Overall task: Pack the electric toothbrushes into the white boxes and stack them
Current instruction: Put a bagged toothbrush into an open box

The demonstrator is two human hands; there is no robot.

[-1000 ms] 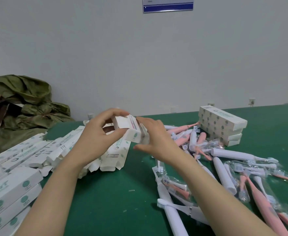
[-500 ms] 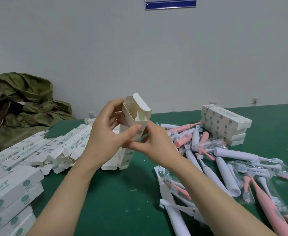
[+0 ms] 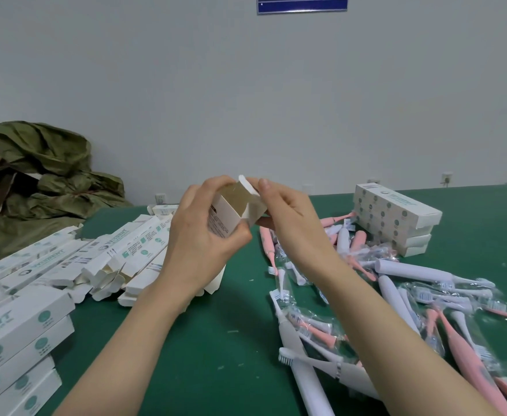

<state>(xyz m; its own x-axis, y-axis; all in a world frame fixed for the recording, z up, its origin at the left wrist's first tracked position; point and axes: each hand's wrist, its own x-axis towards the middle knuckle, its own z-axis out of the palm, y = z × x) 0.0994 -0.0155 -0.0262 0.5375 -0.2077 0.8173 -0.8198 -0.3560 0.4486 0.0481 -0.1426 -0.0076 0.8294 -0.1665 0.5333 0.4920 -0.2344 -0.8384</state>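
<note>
Person's left hand (image 3: 198, 235) grips open-ended white box (image 3: 231, 211) in air above green surface (image 3: 216, 340). Fingers (image 3: 240, 235) curl round box's printed side, end flap raised. Right hand (image 3: 291, 223) pinches same box at flap, thumb on top, other fingers beneath. Left of box: loose heap of empty cartons (image 3: 132, 253). Lower left of box: closed cartons (image 3: 21, 325), stacked. Right of box: pink and white electric toothbrushes (image 3: 396, 295) strewn among bagged brush heads. Far right of box: packed boxes (image 3: 396, 217) in neat stack. Far left of box: olive cloth bundle (image 3: 45, 175).

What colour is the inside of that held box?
Tan-brown inside the white box, best in the head view.
</note>
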